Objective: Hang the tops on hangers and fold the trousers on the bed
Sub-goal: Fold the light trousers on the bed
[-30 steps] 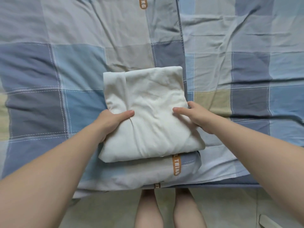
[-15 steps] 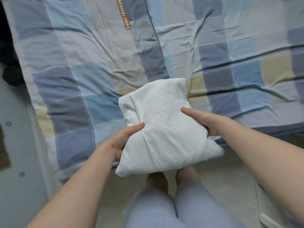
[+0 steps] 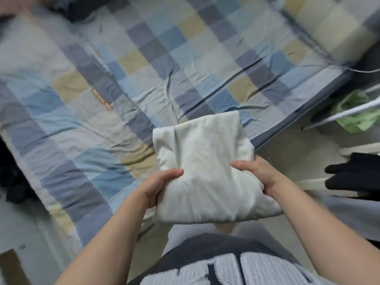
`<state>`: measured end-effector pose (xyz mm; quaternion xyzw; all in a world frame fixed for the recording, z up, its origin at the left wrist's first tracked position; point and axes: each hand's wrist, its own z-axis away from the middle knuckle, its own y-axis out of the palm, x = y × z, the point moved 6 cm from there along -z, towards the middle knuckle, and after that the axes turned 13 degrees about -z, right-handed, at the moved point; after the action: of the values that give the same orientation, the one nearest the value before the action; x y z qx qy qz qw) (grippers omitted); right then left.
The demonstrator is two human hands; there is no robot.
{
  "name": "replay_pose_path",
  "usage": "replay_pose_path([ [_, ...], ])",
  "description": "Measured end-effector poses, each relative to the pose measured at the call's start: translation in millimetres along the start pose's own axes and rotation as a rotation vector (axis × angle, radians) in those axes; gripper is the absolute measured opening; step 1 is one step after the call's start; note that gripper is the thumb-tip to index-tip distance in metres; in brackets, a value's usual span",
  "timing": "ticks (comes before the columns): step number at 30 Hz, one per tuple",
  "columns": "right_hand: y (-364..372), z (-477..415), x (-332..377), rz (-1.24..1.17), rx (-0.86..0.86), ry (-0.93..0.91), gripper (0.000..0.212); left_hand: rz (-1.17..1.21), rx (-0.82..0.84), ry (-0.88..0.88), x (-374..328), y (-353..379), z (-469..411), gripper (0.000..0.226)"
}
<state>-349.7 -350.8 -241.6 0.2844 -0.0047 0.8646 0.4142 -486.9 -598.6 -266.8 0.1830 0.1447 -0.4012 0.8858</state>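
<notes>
Both hands grip the folded white trousers [image 3: 205,161]: left hand [image 3: 158,186] on the bundle's 8 o'clock edge, right hand [image 3: 259,173] on its 4 o'clock edge. Thumbs lie on top, fingers curl underneath, hidden. Bundle is held in front of the torso, its 12 o'clock end overlapping the checked bed [image 3: 102,79] edge. Black clothes [image 3: 353,173] at 3 o'clock, green garment [image 3: 353,114] at 2 o'clock.

Lifted the folded white garment [image 3: 203,161] off the bed [image 3: 102,124] since a second ago and drew it back toward the body, mostly past the bed's edge. Tightened left grip [image 3: 158,186] and right grip [image 3: 261,173] on the near sides, bunching the cloth there.
</notes>
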Motion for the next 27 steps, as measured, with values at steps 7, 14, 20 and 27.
replay_pose_path([
  [7, -123, 113, 65, -0.166, -0.158, -0.37, 0.047, -0.218, -0.073, 0.346, -111, 140, 7, 0.053],
  [14, -301, 237, 88, -0.295, -0.249, -0.639, 0.049, -0.38, -0.043, 0.624, -168, 356, 21, 0.05],
  [20, -459, 346, 64, -0.432, -0.429, -0.839, 0.06, -0.553, 0.135, 0.775, -182, 560, 36, 0.047],
  [27, -584, 453, -17, -0.699, -0.723, -0.943, 0.062, -0.831, 0.471, 0.827, -163, 771, 51, 0.038],
])
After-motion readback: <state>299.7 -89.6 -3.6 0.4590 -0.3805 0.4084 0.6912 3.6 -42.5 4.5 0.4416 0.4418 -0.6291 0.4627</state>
